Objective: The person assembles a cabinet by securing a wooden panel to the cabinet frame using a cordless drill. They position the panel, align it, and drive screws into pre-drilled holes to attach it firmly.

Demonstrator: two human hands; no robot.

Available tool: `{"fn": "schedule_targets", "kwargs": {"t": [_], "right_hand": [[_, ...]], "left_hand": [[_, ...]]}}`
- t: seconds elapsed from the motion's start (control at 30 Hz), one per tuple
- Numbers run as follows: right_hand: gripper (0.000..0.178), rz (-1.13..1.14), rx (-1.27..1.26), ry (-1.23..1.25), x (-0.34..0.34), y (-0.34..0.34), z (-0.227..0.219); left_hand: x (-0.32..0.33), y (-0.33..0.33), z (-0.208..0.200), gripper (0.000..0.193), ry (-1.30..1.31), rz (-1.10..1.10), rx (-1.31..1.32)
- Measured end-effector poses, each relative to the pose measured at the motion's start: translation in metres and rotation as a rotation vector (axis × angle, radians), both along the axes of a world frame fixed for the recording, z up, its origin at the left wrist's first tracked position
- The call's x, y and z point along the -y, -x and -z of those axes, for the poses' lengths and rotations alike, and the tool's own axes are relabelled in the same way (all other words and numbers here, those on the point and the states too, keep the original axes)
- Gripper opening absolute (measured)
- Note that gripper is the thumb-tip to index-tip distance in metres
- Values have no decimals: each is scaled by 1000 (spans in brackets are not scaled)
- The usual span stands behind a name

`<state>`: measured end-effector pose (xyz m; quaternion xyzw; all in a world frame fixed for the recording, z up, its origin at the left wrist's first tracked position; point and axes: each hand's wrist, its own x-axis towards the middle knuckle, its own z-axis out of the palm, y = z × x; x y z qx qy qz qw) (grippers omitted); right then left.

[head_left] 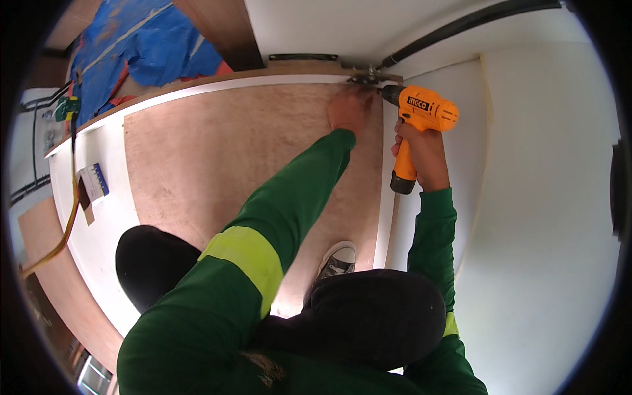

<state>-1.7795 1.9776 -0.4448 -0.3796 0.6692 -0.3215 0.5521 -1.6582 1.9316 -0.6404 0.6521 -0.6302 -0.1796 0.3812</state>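
Note:
My right hand (424,153) is wrapped round the grip of an orange and black cordless drill (431,110). The drill's chuck points left, close to a small dark metal fitting (367,78) at the far right corner of the panel. Beside the chuck is my left hand (347,108), reaching to the fitting from below. It is smeared by motion, so what its fingers hold, if anything, is hidden. Beneath both arms lies a brown wooden panel (243,145) with white borders.
At the far left, blue sheeting (148,52) lies beyond the panel's edge. A small white and blue box (94,182) sits on the white border, near a hanging yellowish cable (66,230). White walls (546,164) rise on the right, with a black pipe (467,25) above. My shoe (338,259) rests on the panel.

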Motion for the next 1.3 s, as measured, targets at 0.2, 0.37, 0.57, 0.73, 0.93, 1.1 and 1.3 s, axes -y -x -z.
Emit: {"fn": "schedule_targets", "kwargs": {"t": [0.2, 0.37, 0.57, 0.73, 0.93, 1.1, 1.3], "right_hand": [[15, 28, -17, -14, -9, 14, 3], [17, 16, -17, -39, -13, 16, 9], [19, -18, 16, -39, -11, 17, 10], [21, -43, 19, -36, -8, 16, 11], [22, -64, -10, -43, -5, 15, 10], [21, -67, -12, -62, -4, 13, 12], [21, -81, -59, -62, -2, 14, 11]], "left_hand": [[-2, -1, 2, 18, -84, -16, -97], [-6, -1, -4, 16, -27, -37, -51], [-7, 0, 0, 17, -46, -49, -24], [-6, 3, 2, 18, -58, -75, 0], [-6, 3, 3, 19, -66, -72, 11], [-7, 4, 5, 18, -38, -66, -22], [-10, 5, 4, 22, -67, -54, -18]]}}
